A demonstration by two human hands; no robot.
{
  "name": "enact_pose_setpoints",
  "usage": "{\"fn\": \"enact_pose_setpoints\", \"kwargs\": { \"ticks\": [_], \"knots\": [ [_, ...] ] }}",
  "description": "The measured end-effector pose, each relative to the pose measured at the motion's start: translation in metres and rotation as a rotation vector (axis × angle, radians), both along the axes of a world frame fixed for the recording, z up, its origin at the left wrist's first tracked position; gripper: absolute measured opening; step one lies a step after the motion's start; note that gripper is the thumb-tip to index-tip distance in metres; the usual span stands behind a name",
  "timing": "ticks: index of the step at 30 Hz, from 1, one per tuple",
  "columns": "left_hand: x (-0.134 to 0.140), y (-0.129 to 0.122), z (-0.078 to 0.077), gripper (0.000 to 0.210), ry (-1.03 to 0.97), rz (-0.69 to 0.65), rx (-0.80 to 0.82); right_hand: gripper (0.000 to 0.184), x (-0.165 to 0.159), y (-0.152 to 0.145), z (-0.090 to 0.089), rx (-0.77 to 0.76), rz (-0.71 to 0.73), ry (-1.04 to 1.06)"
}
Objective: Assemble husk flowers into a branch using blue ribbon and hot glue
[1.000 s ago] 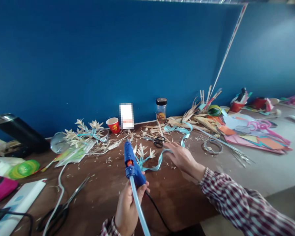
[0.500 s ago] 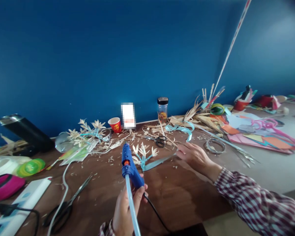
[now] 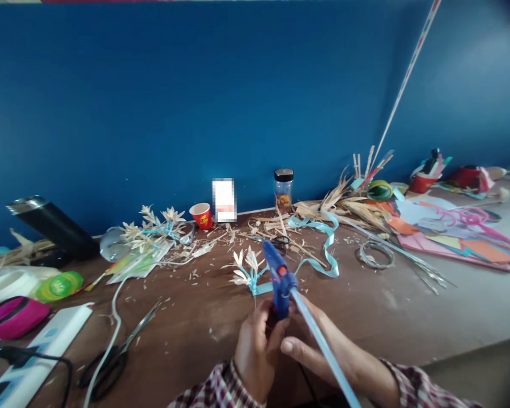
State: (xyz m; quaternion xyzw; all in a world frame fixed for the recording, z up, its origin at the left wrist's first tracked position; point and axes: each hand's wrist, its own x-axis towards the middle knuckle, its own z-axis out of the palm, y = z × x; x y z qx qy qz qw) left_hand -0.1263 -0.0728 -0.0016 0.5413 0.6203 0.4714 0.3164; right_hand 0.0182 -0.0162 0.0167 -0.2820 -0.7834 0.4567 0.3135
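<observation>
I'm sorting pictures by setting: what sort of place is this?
Probably a craft workspace, judging by the blue plastic glue gun, the black-handled metal scissors at left and the pile of flat multicoloured paper sheets.

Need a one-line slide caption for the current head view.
Left hand and right hand close together at a blue glue gun, with pale flowers and light-blue ribbon beyond.

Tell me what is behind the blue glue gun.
Light-blue ribbon shows on either side of the glue gun; whatever lies directly behind its body is covered.
</observation>
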Motion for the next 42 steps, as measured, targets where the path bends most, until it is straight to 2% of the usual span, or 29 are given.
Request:
{"fn": "enact_pose_setpoints", "kwargs": {
  "ticks": [3,5,8,11,13,15,18,22,25,28,30,35,42],
  "knots": [
    [0.014,0.007,-0.004,0.034,0.034,0.014,0.110,0.046,-0.011,-0.006,-0.011,-0.164,-0.052,0.077],
    [0.021,0.008,-0.007,0.033,0.056,0.015,0.119,0.040,-0.012,-0.004,-0.014,-0.232,-0.146,0.072],
    [0.022,0.002,-0.009,0.040,0.123,-0.031,0.091,0.038,-0.003,0.002,-0.012,-0.328,-0.141,0.053],
    [0.006,-0.010,-0.011,0.049,0.266,-0.120,0.068,0.035,0.012,0.009,-0.005,-0.386,-0.098,0.104],
    [-0.014,-0.016,-0.013,0.027,0.423,-0.138,0.113,0.032,0.024,0.013,0.000,-0.386,-0.062,0.115],
    [-0.036,-0.016,-0.015,0.017,0.574,-0.056,0.166,0.027,0.033,0.016,0.005,-0.353,-0.057,0.062],
    [-0.060,-0.010,-0.018,0.016,0.715,0.019,0.124,0.021,0.041,0.020,0.006,-0.332,-0.130,0.038],
    [-0.066,-0.003,-0.021,0.018,0.814,0.023,0.125,0.030,0.039,0.020,0.004,-0.437,-0.100,0.144],
    [-0.063,0.000,-0.022,0.023,0.898,-0.032,0.223,0.032,0.035,0.017,0.004,-0.520,-0.045,0.133],
    [-0.063,0.002,-0.024,0.019,0.939,-0.073,0.325,0.032,0.032,0.016,0.006,-0.620,-0.029,0.115],
    [-0.064,0.003,-0.026,0.017,0.939,-0.080,0.347,0.035,0.029,0.018,0.006,-0.614,-0.035,0.065],
    [-0.065,0.004,-0.031,0.019,0.921,-0.095,0.299,0.043,0.015,0.026,0.003,-0.486,-0.014,-0.122],
    [-0.065,0.004,-0.035,0.020,0.900,-0.084,0.287,0.044,-0.001,0.036,-0.013,-0.406,0.019,-0.194]
  ]
}}
